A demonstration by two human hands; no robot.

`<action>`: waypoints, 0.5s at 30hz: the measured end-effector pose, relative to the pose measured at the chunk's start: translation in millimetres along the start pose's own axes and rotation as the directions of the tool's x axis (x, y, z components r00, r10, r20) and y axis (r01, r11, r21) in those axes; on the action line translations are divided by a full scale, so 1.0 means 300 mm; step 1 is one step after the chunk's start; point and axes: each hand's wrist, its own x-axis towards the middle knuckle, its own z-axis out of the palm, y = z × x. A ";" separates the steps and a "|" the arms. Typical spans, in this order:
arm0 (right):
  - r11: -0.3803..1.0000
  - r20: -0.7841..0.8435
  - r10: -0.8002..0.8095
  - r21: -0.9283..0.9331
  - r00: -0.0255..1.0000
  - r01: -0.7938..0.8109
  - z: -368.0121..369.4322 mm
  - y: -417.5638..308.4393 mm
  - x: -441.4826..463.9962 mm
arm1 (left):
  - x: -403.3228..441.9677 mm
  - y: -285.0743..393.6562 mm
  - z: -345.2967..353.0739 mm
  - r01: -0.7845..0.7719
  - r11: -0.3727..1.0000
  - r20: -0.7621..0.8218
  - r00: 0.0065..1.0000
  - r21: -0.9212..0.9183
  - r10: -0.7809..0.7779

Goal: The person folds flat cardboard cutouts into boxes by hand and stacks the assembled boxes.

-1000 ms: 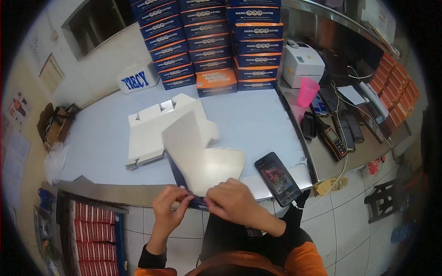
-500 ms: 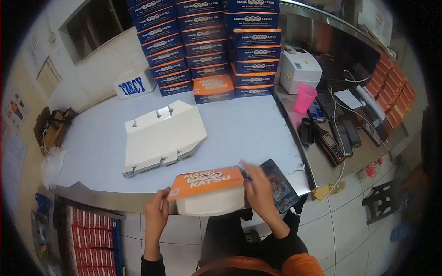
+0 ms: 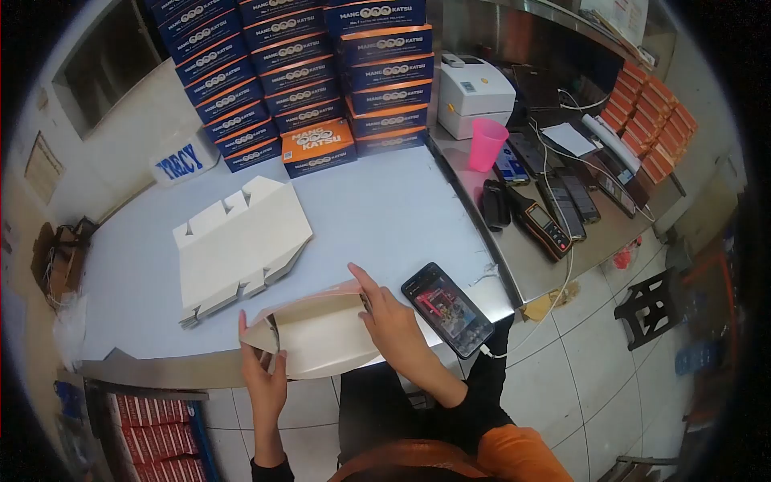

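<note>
At the table's front edge I hold a partly folded cardboard box (image 3: 325,341), its pale inner side facing me and its front flap loose. My left hand (image 3: 263,377) pinches the left end, thumb at the side flap and fingers outside. My right hand (image 3: 393,329) grips the right end, index finger stretched along the upper edge. Beyond the box lies a stack of flat white box blanks (image 3: 245,241) with notched edges. Close to my right hand is a smartphone (image 3: 447,309) with its screen lit and a white cable plugged in.
Tall stacks of navy and orange boxes (image 3: 301,76) stand at the back. On the right counter are a label printer (image 3: 475,96), a pink cup (image 3: 487,145), a handheld meter (image 3: 540,227) and several phones. A black stool (image 3: 650,301) stands on the floor.
The box's orange printed lid has swung up and away, so its inside now shows. Both hands have shifted on its ends. My head view has turned to the right.
</note>
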 end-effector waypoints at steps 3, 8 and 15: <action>0.979 0.047 -0.095 0.187 0.994 0.085 -0.023 0.027 -0.039 | -0.024 0.019 -0.046 -0.024 1.000 0.224 0.974 -0.002 0.024; 0.955 0.252 -0.186 0.275 0.950 0.114 -0.061 0.063 -0.082 | -0.054 -0.049 -0.129 -0.163 0.973 0.438 0.896 0.161 0.077; 0.975 0.205 -0.118 0.211 0.972 0.074 -0.023 0.077 -0.082 | -0.047 -0.042 -0.114 -0.065 0.977 0.318 0.948 0.203 -0.003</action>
